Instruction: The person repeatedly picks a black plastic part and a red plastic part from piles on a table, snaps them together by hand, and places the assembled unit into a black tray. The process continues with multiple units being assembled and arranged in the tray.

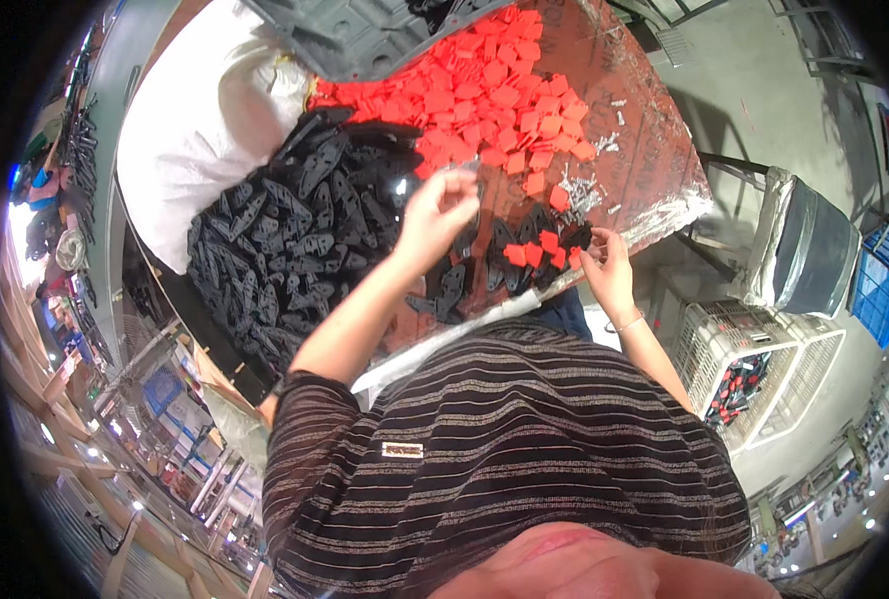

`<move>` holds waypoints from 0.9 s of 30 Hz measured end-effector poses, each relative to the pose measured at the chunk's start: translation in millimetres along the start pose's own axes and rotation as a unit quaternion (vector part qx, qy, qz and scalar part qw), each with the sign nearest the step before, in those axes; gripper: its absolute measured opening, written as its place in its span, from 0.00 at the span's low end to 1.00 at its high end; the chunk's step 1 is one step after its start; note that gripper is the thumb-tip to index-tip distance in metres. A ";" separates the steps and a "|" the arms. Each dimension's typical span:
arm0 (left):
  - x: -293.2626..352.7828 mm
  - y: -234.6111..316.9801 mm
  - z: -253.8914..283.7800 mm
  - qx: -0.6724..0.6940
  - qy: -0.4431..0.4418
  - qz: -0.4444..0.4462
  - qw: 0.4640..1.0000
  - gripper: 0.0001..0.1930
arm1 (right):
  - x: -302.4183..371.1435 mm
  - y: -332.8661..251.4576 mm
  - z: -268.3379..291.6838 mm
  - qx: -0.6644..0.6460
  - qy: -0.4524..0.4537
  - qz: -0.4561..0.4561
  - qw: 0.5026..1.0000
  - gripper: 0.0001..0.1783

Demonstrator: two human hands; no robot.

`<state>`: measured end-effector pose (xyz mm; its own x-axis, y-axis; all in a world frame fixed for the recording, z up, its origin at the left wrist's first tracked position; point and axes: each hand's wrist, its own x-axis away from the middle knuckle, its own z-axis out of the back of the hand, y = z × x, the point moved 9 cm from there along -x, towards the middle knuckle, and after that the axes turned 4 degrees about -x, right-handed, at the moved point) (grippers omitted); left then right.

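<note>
My left hand [438, 218] is raised over the table between a heap of black plastic parts [309, 235] and a pile of red plastic pieces [494, 90]. Its thumb and fingers are pinched together; whatever is between them is too small to make out. At the table's near right edge, my right hand [609, 272] has thumb and forefinger closed on a black plastic part [583, 236]. Beside it lies a group of black parts, with several red pieces [536, 254] on them. Small silvery pins [584, 192] are scattered just beyond.
A white sack [190, 130] lies at the table's left, its mouth toward the black heap. A grey plastic tray [364, 35] stands at the far side. On the right are a wrapped stool [799, 245], a pale crate [729, 344] holding red-and-black parts, and a blue crate [882, 285].
</note>
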<state>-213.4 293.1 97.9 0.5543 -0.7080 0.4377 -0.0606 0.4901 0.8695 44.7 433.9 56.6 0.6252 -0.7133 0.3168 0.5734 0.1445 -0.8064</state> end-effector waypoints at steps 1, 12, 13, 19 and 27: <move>19.5 -29.8 -9.9 0.039 -0.020 0.055 0.998 0.17 | 5.6 -1.9 -2.5 0.022 0.011 0.004 1.000 0.24; 69.8 -145.4 -80.2 -0.080 0.057 0.145 0.985 0.39 | 15.8 107.1 -42.2 -0.076 0.132 -0.179 0.972 0.33; 66.5 -132.7 -81.2 -0.128 0.076 0.121 0.981 0.40 | 15.5 105.9 -48.8 -0.105 0.088 -0.216 0.967 0.33; 53.6 -126.0 -87.9 -0.104 0.106 0.125 0.981 0.36 | 15.3 94.5 -74.3 -0.155 0.089 -0.262 0.948 0.34; 35.1 -167.2 -98.2 -0.078 0.067 0.155 0.983 0.32 | 11.5 35.9 -95.4 -0.321 0.019 -0.293 0.901 0.36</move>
<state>-102.2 236.3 -54.6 0.6340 -0.4446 0.6328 -0.1218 0.7506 0.6494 21.9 365.4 -16.4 0.2900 -0.5632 0.7738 0.3668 -0.6814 -0.6334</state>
